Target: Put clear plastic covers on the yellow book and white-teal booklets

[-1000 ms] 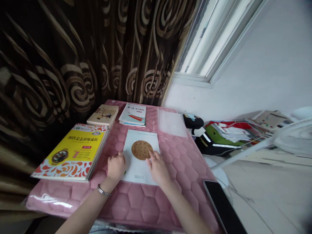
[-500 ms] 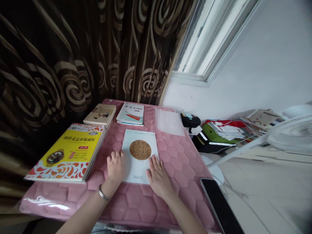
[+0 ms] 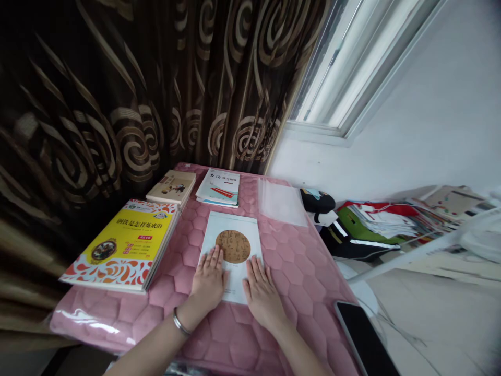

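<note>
A pale book (image 3: pixel 231 222) with a brown round picture on its cover lies closed on the pink padded table cover (image 3: pixel 305 271). Flat on its lower left part rests my left hand (image 3: pixel 210 277), fingers stretched out; a silver bracelet (image 3: pixel 180 321) circles that wrist. My right hand (image 3: pixel 263 290) lies on the book's lower right edge, its fingers extended too. Neither hand grasps anything.
To the left are a stack topped by a yellow book (image 3: pixel 129 235) and some beige books (image 3: pixel 172 186). White booklets (image 3: pixel 218 186) and a clear plastic sleeve (image 3: pixel 282 201) lie behind. A black-screened phone (image 3: pixel 366 337) sits at the right edge, near a white fan (image 3: pixel 422 253).
My left hand has moved from the book's left edge onto its cover, and its fingers have straightened. My right hand stays at the right edge. The view has shifted slightly.
</note>
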Demonstrator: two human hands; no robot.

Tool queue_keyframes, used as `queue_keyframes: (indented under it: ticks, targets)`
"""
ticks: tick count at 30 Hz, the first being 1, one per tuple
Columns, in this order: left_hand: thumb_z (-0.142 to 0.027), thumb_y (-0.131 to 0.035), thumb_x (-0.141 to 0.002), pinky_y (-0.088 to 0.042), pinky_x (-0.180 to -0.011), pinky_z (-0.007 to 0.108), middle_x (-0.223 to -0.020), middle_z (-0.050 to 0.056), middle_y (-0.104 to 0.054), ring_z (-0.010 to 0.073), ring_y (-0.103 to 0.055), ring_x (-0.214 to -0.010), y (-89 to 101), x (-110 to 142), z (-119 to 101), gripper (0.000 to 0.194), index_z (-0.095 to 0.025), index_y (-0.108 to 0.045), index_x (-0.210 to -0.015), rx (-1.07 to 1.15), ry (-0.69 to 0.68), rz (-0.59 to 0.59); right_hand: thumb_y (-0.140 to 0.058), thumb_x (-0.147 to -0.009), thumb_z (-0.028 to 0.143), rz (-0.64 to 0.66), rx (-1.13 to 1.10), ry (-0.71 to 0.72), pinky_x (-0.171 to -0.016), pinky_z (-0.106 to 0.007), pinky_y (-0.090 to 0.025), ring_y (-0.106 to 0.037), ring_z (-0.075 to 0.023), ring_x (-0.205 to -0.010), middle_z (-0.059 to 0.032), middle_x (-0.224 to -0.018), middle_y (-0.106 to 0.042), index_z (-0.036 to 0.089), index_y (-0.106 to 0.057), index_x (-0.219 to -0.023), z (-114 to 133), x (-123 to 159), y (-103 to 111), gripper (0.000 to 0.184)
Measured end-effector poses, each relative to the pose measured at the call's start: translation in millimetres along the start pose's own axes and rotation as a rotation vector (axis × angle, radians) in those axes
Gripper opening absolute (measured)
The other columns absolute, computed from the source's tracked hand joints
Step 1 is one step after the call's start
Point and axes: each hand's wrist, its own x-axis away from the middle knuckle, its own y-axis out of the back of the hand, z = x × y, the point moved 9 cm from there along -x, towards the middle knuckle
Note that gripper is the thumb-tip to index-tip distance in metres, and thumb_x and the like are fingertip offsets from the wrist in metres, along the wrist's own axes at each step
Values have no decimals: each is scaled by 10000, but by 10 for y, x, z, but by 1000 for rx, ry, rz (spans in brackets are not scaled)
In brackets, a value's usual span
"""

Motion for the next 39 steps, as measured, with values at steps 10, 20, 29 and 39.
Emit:
queue_keyframes:
  ticks: [10, 20, 29, 39]
  targets:
    - [-330, -350, -956, -347, -1119, 433, -1493, 164, -438, 270, -437, -1372, 13, 109, 155, 549, -63, -464, -1422, -63, -51, -140, -238, -1013, 391, -13, -161, 160, -1201, -433, -191, -187, -255, -1481, -129, -1585, -233, 71, -363, -1489, 583, -720, 63, 587]
    - [-336, -373, -933, -316, -1144, 415, -1520, 142, -399, 244, -396, -1400, -101, 119, 217, 589, -89, -405, -1467, -52, 19, -36, -203, -1012, 334, 78, -41, -132, -1199, -390, -140, -158, -244, -1488, -196, -1580, -227, -27, -268, -1498, -477, -1651, 86, 609]
    - [-231, -364, -907, -268, -1174, 481, -1552, 164, -324, 274, -318, -1442, -335, -797, -194, 585, -63, -400, -1466, 95, 70, 269, -224, -1008, 319, 1, -30, -132, -1193, -399, -137, -179, -248, -1483, -201, -1573, -244, -28, -298, -1486, -500, -1629, 51, 596]
    - [-334, -317, -976, -235, -1189, 419, -1551, 129, -363, 234, -318, -1442, -462, -1496, 561, 554, -130, -373, -1488, 83, 178, 200, -217, -1006, 325, -32, -53, -129, -1199, -397, -130, -161, -232, -1488, -180, -1585, -218, -12, -305, -1489, -539, -1626, 10, 595]
